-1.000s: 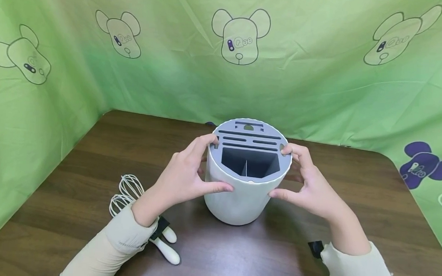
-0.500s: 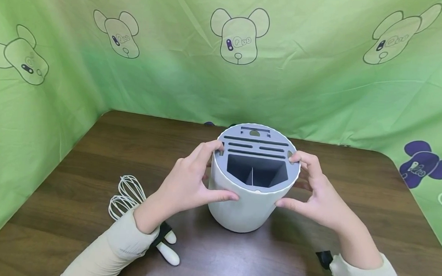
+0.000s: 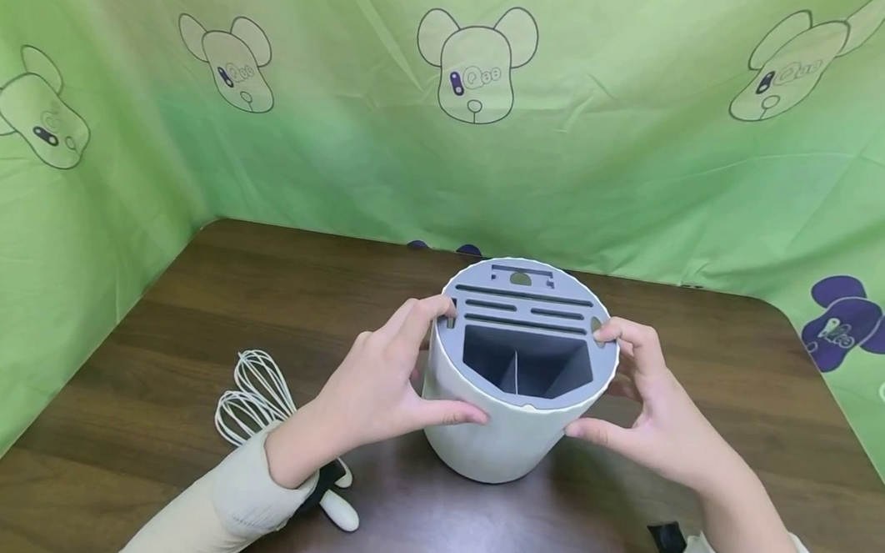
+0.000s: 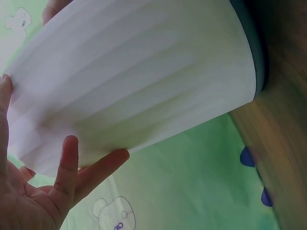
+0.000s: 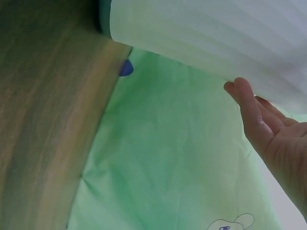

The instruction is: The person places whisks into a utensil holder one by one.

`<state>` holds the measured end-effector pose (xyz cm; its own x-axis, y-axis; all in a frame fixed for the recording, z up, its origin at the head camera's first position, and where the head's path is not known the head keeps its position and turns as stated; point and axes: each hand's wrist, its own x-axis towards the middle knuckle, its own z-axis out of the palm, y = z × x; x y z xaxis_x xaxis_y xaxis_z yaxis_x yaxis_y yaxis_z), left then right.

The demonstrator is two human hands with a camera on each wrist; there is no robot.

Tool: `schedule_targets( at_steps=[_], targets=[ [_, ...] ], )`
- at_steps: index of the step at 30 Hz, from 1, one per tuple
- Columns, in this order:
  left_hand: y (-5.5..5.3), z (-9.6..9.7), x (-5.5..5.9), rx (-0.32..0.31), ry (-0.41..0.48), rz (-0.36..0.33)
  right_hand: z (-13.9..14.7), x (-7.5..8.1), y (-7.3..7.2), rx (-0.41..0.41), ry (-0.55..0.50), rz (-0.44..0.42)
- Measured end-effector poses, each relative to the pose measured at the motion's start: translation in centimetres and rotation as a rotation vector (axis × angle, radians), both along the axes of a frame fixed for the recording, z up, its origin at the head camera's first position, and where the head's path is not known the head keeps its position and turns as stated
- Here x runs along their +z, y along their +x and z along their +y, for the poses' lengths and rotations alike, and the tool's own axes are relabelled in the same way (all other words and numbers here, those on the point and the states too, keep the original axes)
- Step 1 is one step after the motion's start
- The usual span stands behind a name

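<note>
A white, ribbed, round knife and utensil holder (image 3: 493, 450) stands in the middle of the head view. Its grey top has narrow slots and a divided open compartment at the front. My left hand (image 3: 380, 382) grips it on the left, thumb on the front wall and index finger over the rim. On the opposite side my right hand (image 3: 661, 405) holds it likewise, its index finger at a small opening in the top. Both wrist views show fingers spread along the ribbed wall (image 4: 153, 72). A dark band rings the holder's base there.
Two whisks (image 3: 264, 384) with white handles (image 3: 340, 512) lie on the brown wooden table (image 3: 159, 379), partly under my left forearm. A green curtain (image 3: 328, 162) printed with bear-like heads hangs behind the table and along its sides.
The holder has shifted to the right and nearer to me, with both hands keeping their grip on it. The whisks stay where they were.
</note>
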<state>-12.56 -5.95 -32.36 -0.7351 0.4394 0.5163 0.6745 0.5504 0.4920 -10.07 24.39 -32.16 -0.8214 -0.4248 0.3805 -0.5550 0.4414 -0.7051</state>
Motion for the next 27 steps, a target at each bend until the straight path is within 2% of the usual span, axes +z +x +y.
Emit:
schedule_targets(
  at_steps=[8,14,18,27],
  targets=[
    [0.7,0.2,0.1,-0.02,0.01,0.005,0.2,-0.1,0.9,-0.015,0.0,0.02],
    [1.1,0.4,0.0,-0.055,0.027,-0.021,0.7,-0.6,1.1,0.057,-0.033,0.125],
    [1.4,0.4,0.1,-0.069,0.024,-0.032,1.0,-1.0,1.3,0.099,-0.043,0.165],
    [2.0,0.8,0.1,-0.061,0.003,0.023,1.5,-1.0,1.8,0.088,-0.021,0.186]
  ],
)
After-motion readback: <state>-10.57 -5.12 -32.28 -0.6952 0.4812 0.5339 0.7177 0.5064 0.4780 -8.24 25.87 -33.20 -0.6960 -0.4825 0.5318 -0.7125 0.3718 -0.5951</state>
